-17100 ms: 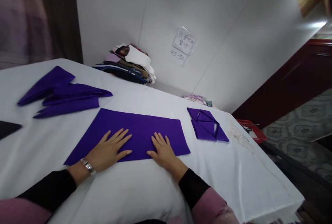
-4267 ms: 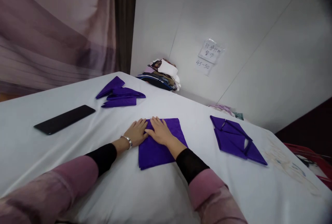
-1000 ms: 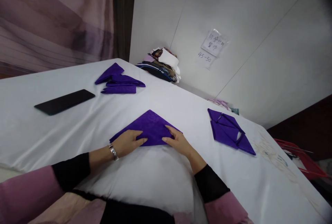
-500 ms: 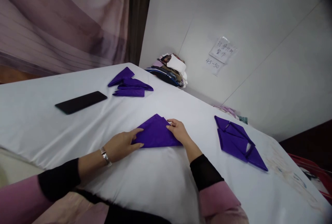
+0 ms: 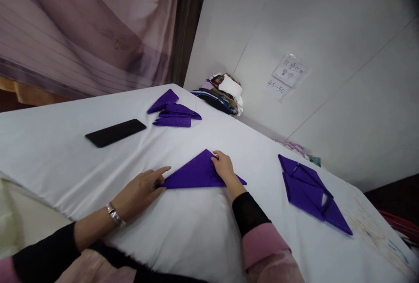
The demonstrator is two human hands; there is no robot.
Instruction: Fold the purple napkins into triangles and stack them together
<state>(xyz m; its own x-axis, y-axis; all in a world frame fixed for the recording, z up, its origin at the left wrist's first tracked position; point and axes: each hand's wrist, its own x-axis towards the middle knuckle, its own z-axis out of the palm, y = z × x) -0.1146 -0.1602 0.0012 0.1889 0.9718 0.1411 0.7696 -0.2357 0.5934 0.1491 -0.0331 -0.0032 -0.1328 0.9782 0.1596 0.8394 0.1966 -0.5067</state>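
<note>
two bare hands rest on a purple cloth napkin folded into a triangle [image 5: 199, 174], which lies flat on the white tablecloth [image 5: 59, 143]. the left hand [image 5: 140, 189] has loose, spread fingers, its fingertips touching the triangle's left corner. the right hand [image 5: 223, 167] lies flat, fingers extended near the apex. beyond the left fingertips lies a black flat phone [image 5: 115, 132]; well right of the right fingers sits a finished purple folded napkin [image 5: 310, 191].

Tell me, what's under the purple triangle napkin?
The purple triangle napkin lies on the white tablecloth. The right hand presses on it. Whatever lies beneath its folds is hidden.
</note>
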